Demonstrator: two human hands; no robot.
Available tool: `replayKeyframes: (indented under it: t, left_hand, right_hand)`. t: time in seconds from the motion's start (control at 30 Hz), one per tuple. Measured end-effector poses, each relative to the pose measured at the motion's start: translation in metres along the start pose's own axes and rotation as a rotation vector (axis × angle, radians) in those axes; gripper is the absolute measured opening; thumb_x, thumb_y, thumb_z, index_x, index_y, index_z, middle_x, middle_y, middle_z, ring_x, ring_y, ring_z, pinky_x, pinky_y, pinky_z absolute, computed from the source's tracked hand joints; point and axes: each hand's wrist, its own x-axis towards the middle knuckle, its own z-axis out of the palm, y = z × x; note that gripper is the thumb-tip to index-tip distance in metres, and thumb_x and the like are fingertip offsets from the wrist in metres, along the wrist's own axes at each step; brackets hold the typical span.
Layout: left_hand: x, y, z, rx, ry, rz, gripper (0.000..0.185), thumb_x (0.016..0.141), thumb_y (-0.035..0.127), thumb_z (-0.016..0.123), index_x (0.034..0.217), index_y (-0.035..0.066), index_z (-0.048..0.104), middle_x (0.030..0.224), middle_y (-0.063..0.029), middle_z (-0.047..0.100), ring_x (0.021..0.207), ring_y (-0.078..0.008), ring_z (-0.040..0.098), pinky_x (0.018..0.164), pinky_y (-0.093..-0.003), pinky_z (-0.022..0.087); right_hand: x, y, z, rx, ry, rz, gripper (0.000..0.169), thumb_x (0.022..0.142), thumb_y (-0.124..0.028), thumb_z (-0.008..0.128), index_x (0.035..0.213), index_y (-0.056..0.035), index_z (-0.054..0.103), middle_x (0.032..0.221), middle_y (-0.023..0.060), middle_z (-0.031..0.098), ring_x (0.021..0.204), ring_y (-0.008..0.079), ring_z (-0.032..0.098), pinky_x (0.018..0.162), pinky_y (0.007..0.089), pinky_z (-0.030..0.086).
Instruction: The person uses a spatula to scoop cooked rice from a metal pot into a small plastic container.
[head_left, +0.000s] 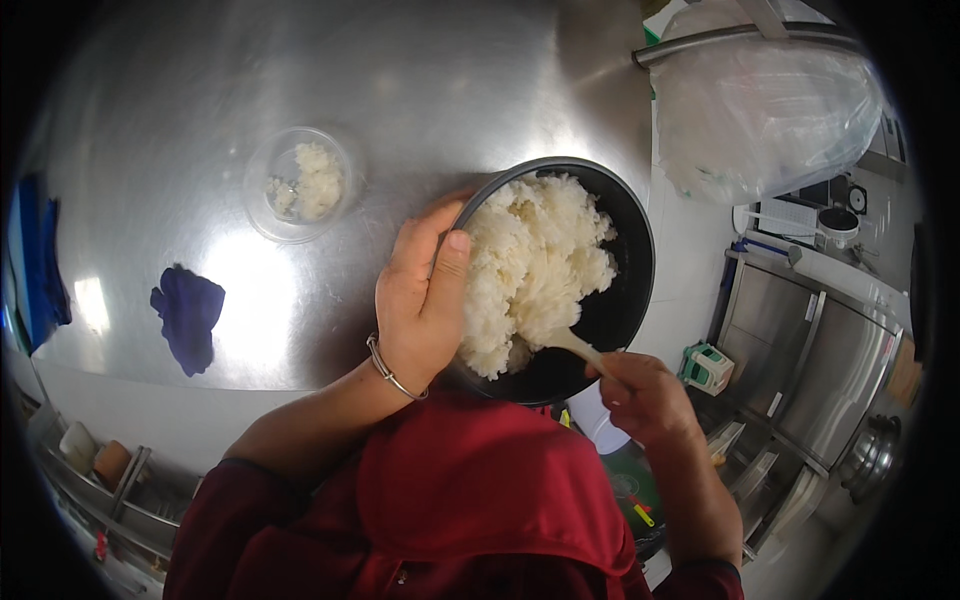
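My left hand (424, 300) grips the left rim of a dark round pot (634, 300), thumb inside and fingers around the outer wall. The pot is tilted toward me and holds a large clump of cooked white rice (536, 262). In my right hand (649, 394) is the handle of a pale rice paddle (577, 346); its blade is sunk in the rice near the pot's lower edge. To the left stands a clear round plastic container (259, 214) with a small portion of rice (319, 180) in it.
A dark blue cloth (189, 319) lies on the stainless steel table (187, 82), left of the container. At upper right a clear plastic bag (765, 120) hangs by a metal rail (705, 46). Steel cabinets (810, 352) stand beyond the table's right side.
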Motion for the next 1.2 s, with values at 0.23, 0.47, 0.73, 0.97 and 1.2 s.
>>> replayKeyframes:
  t: [0.23,0.47,0.73,0.97,1.2]
  left_hand:
    - [-0.001,-0.002,0.003,0.038,0.029,0.036,0.031,0.102,0.021,0.049,0.124,0.002,0.059,0.112,-0.0143,0.066,0.103,-0.0206,0.062,0.091,-0.0322,0.047]
    - [0.000,-0.001,0.003,-0.002,0.027,0.034,0.030,0.102,0.021,0.050,0.122,0.001,0.060,0.109,-0.0122,0.068,0.101,-0.0187,0.063,0.091,-0.0303,0.047]
    - [-0.001,-0.006,0.002,-0.016,0.037,0.058,0.029,0.101,0.020,0.051,0.120,0.000,0.061,0.110,-0.0115,0.067,0.101,-0.0175,0.061,0.090,-0.0302,0.047]
    - [-0.001,-0.001,0.004,-0.041,0.019,0.015,0.029,0.102,0.019,0.050,0.121,0.000,0.060,0.114,-0.0123,0.065,0.104,-0.0190,0.060,0.093,-0.0308,0.045]
    - [-0.002,-0.003,0.005,-0.113,0.029,0.022,0.032,0.102,0.017,0.047,0.126,-0.002,0.056,0.127,-0.0147,0.060,0.115,-0.0212,0.056,0.100,-0.0315,0.042]
  right_hand:
    - [-0.029,-0.023,-0.010,-0.114,0.080,-0.155,0.024,0.097,-0.015,0.049,0.100,0.0052,0.061,0.059,0.0004,0.042,0.044,0.0044,0.031,0.036,0.0212,0.019]
    - [-0.043,-0.025,-0.008,-0.281,0.161,-0.227,0.023,0.097,-0.016,0.052,0.100,0.0040,0.063,0.060,0.0011,0.049,0.049,0.0051,0.039,0.044,0.0224,0.030]
    - [-0.040,-0.015,0.006,-1.318,0.281,-0.752,0.011,0.090,-0.009,0.057,0.099,-0.0049,0.062,0.070,0.0130,0.063,0.063,0.0312,0.062,0.058,0.0404,0.048]
    - [0.026,0.001,0.031,-1.769,0.227,-0.843,0.002,0.081,-0.007,0.056,0.082,-0.0084,0.055,0.066,0.0110,0.062,0.061,0.0333,0.063,0.055,0.0438,0.049]
    - [0.066,0.008,0.049,-1.496,0.228,-0.778,0.024,0.090,-0.022,0.059,0.071,-0.0067,0.063,0.068,0.0170,0.063,0.064,0.0329,0.065,0.058,0.0433,0.050]
